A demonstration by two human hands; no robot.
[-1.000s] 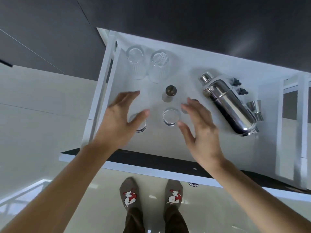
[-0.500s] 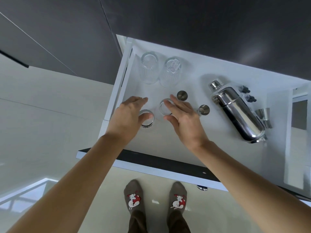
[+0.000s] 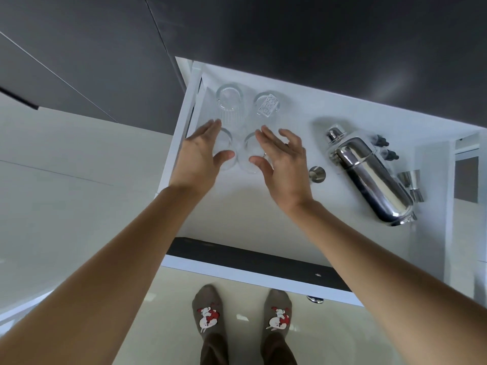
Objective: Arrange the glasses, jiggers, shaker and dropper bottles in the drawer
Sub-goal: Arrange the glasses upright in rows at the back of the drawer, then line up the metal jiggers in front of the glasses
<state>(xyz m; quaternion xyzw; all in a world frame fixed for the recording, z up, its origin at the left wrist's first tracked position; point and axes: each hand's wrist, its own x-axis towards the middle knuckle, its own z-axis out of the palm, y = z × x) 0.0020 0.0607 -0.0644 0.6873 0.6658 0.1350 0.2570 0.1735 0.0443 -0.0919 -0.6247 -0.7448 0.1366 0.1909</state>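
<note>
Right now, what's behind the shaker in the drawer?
Behind the shaker, toward the drawer's right wall, are two dark-capped dropper bottles and a steel jigger. The shaker's body covers their lower parts.

Both hands over glasses in the open drawer (image 3: 263, 227)

Left hand (image 3: 197, 159) and right hand (image 3: 282, 164), fingers spread, flank two short glasses (image 3: 245, 159); shaker (image 3: 369, 175) lies right.

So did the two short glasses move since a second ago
Yes. The two short glasses have slid toward the drawer's back, from level with the jigger to right in front of the tall glasses.
</note>
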